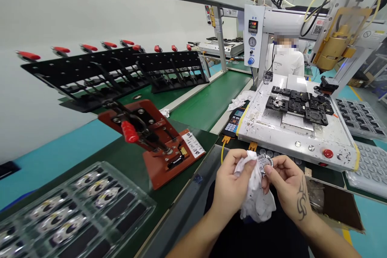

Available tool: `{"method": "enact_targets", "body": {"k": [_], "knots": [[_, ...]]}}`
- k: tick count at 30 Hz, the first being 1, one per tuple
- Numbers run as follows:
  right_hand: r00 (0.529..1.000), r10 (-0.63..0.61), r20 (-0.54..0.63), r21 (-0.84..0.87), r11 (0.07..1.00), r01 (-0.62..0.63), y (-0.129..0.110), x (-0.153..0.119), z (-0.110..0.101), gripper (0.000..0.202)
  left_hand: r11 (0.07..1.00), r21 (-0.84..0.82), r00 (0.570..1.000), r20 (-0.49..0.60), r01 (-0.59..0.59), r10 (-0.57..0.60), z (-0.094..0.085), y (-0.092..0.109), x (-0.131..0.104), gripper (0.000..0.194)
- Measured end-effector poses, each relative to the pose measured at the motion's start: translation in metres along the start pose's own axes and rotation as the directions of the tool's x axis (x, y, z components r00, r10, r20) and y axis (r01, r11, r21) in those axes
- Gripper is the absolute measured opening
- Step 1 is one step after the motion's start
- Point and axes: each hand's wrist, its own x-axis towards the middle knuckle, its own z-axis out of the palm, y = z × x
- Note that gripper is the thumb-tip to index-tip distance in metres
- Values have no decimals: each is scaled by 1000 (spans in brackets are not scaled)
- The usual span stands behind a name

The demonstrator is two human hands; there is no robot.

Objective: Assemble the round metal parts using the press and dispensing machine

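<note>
My left hand (231, 181) is closed on a crumpled white cloth (256, 199), which hangs down between my hands and carries small dark specks. Pinched between the thumb and fingers of my right hand (287, 181) is a round metal watch case (266, 163) with a grey, marked face turned toward me. The cloth touches the left edge of the case. Both hands are held over my lap, in front of the white dispensing machine (299, 137).
Left of me, a red toggle-clamp fixture (169, 157) stands beside a clear tray (121, 209) holding several metal parts. Black clamp racks (115, 68) line the back. A keypad controller (232, 123) lies by the machine. An open cardboard box (341, 205) is at right. A person (284, 58) is behind.
</note>
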Motion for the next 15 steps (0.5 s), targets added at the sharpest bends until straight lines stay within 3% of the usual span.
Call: {"method": "enact_targets", "body": {"k": [2,4,6,8,9,12,15], "knots": [[1000,10,-5,-21,1000,-10,2,-1,-9,29,996,60,992,-100,-65,71,-10,7,16,21],[1000,7,-31,-40,999,-8,2,-3,-22,27,974,110,946,-238,-199,220,-19,21,45,21],[998,-2,-66,-61,998,-2,0,-4,-36,25,904,172,840,-333,-392,428,-25,41,88,21],[994,-5,-107,-91,996,-5,-4,-5,-49,25,802,228,736,-317,-553,598,-25,60,146,20],[991,-7,-133,-107,994,-7,-6,-5,-53,26,761,242,705,-285,-602,649,-22,68,179,19],[973,-31,-230,-132,991,0,-10,-7,-62,31,708,264,668,-237,-654,705,-4,87,280,10],[943,-60,-328,-138,990,15,-8,-9,-68,34,756,270,704,-277,-597,654,21,96,361,10]]}}
